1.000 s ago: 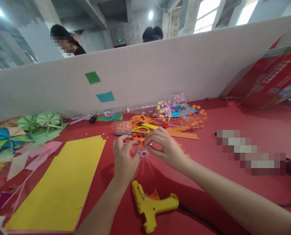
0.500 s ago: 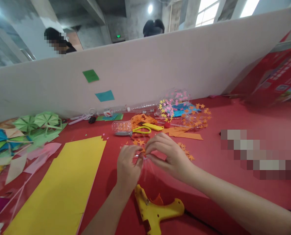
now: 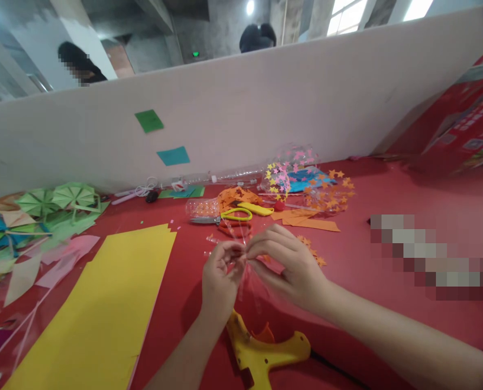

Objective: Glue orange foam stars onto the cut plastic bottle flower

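My left hand point(image 3: 220, 279) and my right hand point(image 3: 292, 265) meet fingertip to fingertip above the red table. Between them is a see-through plastic piece cut into thin strips point(image 3: 254, 292), which fan out above and below my fingers. Both hands are closed in a pinch on it; whatever small thing lies at the very fingertips is hidden. Under my wrists rests a yellow glue gun point(image 3: 268, 352) with an orange trigger. Orange paper stars point(image 3: 316, 257) lie just beyond my right hand. Scissors with yellow handles point(image 3: 235, 215) are behind my fingers.
Yellow sheets point(image 3: 98, 303) lie on the left, with folded green paper fans point(image 3: 76, 196) farther back. A star-covered plastic flower point(image 3: 330, 195), orange strips point(image 3: 314, 220), a yellow cutter point(image 3: 255, 209) and a clear bottle piece point(image 3: 203, 208) stand toward the white partition point(image 3: 225, 119).
Both hands have shifted slightly right with the plastic piece, whose strips now show above my fingers too. The orange bit seen at my fingertips before is out of sight.
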A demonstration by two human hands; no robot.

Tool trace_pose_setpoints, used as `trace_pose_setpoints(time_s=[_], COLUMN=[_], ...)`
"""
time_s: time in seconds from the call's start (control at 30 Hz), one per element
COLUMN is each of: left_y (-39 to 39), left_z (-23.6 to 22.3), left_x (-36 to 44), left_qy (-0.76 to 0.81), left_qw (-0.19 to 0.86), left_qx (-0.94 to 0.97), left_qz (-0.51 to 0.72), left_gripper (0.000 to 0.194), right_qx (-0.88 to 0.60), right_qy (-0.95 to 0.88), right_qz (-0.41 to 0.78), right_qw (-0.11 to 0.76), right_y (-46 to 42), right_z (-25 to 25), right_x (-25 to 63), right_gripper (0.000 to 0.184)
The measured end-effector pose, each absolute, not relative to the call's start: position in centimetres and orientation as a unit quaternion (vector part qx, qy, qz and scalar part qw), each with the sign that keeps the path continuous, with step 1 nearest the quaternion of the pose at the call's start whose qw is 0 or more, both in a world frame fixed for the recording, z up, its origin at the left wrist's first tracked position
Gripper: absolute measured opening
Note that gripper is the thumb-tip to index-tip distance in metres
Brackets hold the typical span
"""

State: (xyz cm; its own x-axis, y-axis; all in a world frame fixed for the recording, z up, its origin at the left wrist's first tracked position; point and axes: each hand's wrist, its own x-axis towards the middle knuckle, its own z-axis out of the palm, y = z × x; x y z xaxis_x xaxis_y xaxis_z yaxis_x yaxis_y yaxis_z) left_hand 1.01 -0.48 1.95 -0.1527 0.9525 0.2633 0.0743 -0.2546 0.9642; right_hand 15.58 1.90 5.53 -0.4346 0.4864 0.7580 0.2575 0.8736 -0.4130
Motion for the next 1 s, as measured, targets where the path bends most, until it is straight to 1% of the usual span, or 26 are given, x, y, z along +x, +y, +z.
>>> trace_pose_setpoints(time_s=[0.13,0.2,0.43,0.5,0.67,1.0], left_y=[-0.5,-0.5,-0.7,-0.7,-1.0,-1.3], left_z=[2.0,1.8,0.8,0.6,0.6,1.0], left_x=[0.9,0.9,0.9,0.9,0.9,0.8], left_qy=[0.491,0.489,0.463,0.456,0.456,0.449], left_qw=[0.359,0.344,0.279,0.265,0.242,0.184], left_qx=[0.535,0.541,0.6,0.613,0.624,0.662], left_qz=[0.586,0.592,0.59,0.588,0.587,0.571], left_gripper=[0.013,0.013,0.022,0.023,0.021,0.024], right_qx=[-0.249,-0.247,-0.203,-0.195,-0.195,-0.217], right_qy=[-0.842,-0.851,-0.882,-0.881,-0.88,-0.873], right_qz=[0.118,0.097,-0.09,-0.117,-0.122,-0.124], right_qw=[0.463,0.453,0.415,0.415,0.416,0.418], right_y=[2.4,2.7,3.1,3.2,3.4,3.2], right_z=[5.1,4.8,3.9,3.6,3.4,3.4], right_x=[15.6,15.7,16.4,16.6,16.8,16.5], right_gripper=[0.01,0.01,0.008,0.008,0.011,0.007])
